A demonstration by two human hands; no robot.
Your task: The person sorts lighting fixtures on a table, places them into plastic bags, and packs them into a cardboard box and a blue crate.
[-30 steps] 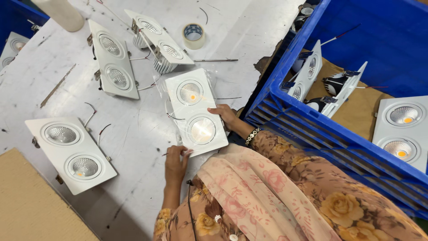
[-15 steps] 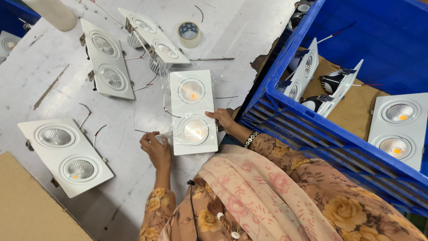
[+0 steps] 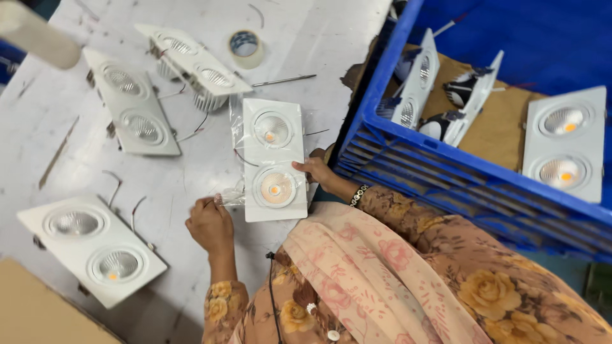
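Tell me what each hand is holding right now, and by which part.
The left hand pinches the loose edge of the clear plastic wrap beside the white twin-lamp fixture. The right hand steadies that fixture at its right edge.

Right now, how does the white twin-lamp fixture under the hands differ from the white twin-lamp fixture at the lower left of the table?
The fixture under the hands lies partly in clear plastic film; the lower-left fixture lies bare. The right hand touches the first, the left hand pinches its film; nothing touches the other. Both are white, rectangular, face up.
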